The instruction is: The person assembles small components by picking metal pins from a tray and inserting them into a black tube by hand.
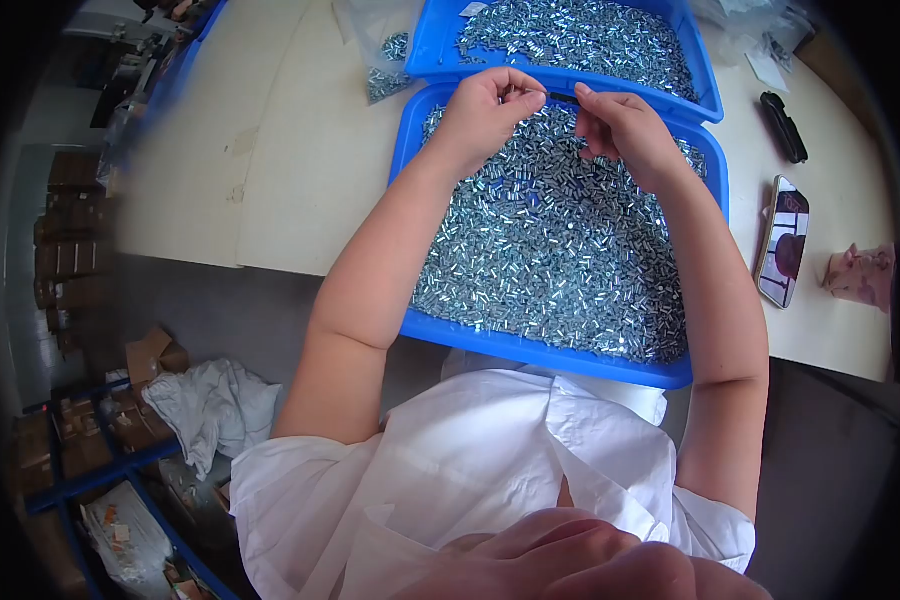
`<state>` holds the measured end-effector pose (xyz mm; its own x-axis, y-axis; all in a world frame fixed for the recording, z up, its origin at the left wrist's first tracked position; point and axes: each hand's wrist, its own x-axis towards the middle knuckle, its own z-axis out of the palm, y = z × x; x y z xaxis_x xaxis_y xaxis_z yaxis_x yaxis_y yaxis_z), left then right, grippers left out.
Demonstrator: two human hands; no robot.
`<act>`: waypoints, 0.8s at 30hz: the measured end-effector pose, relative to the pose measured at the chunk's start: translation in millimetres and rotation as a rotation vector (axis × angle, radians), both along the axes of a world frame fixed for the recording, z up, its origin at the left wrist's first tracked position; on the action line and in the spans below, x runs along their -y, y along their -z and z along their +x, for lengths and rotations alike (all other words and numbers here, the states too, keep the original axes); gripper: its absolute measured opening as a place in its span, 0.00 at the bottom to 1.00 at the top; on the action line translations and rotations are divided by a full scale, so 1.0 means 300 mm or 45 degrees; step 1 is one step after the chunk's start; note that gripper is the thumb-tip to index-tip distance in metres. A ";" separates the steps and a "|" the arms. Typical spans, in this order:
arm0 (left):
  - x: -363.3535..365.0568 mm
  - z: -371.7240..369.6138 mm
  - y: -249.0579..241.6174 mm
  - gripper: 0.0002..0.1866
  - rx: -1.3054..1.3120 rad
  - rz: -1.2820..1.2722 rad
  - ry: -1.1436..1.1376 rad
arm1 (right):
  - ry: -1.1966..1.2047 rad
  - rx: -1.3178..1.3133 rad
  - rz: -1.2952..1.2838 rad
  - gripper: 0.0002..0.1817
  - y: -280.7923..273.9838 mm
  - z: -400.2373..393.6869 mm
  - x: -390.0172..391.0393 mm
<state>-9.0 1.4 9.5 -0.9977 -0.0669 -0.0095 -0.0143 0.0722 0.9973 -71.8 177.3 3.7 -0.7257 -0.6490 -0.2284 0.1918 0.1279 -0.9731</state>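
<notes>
My left hand (492,112) is closed, thumb and forefinger pinched, above the far left part of the near blue bin (530,350). Opposite it, my right hand (625,130) pinches a thin dark rod (562,98) between thumb and forefinger, its other fingers curled below. The rod spans the small gap between the hands and reaches the left fingertips. Whatever else the left fingers grip is too small to make out. Beneath both hands, small shiny metal pins (555,260) fill the near bin.
A second blue bin (570,78) of similar metal pieces stands behind. A plastic bag (390,65) with more pieces lies left of it. On the right are a black case (783,128), a phone (785,242) and a cup (860,275). Cardboard boxes (75,240) are at left.
</notes>
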 end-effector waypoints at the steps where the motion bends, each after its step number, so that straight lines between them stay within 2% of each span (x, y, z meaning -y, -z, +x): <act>1: -0.004 0.003 -0.012 0.18 0.066 0.050 -0.043 | -0.005 -0.019 0.014 0.23 0.000 -0.001 0.000; 2: 0.013 0.001 -0.007 0.18 0.064 0.051 -0.045 | -0.012 -0.038 0.028 0.23 0.000 -0.002 0.001; 4: 0.068 -0.009 0.008 0.15 0.394 0.726 0.102 | -0.017 -0.036 0.037 0.23 -0.006 0.003 0.004; 8: 0.084 -0.019 0.022 0.15 0.410 0.926 0.262 | -0.007 -0.024 0.020 0.23 -0.007 0.008 0.006; 10: 0.048 -0.011 -0.009 0.15 0.398 0.751 0.073 | 0.001 -0.024 0.008 0.23 -0.005 0.005 0.005; 14: 0.050 -0.007 -0.015 0.15 0.432 0.770 0.117 | -0.019 -0.068 0.018 0.23 -0.001 0.000 0.002; 16: 0.055 -0.004 -0.003 0.14 0.390 0.484 0.118 | -0.037 -0.074 0.042 0.23 -0.001 -0.006 0.000; 17: 0.052 -0.004 0.002 0.14 0.390 0.485 0.117 | -0.054 -0.078 0.064 0.23 -0.001 -0.007 0.000; 19: 0.035 -0.006 0.010 0.12 0.217 0.178 0.042 | -0.034 -0.061 0.029 0.23 -0.004 -0.002 -0.001; 20: 0.025 -0.007 0.014 0.12 0.217 0.178 0.043 | -0.013 -0.042 -0.007 0.23 -0.006 0.001 -0.001; 22: 0.007 -0.007 0.022 0.08 -0.028 0.011 -0.121 | 0.088 -0.047 -0.056 0.23 -0.008 0.016 0.019; 24: 0.011 -0.015 0.040 0.07 -0.068 0.015 -0.119 | 0.187 -0.051 -0.103 0.23 -0.002 0.021 0.026</act>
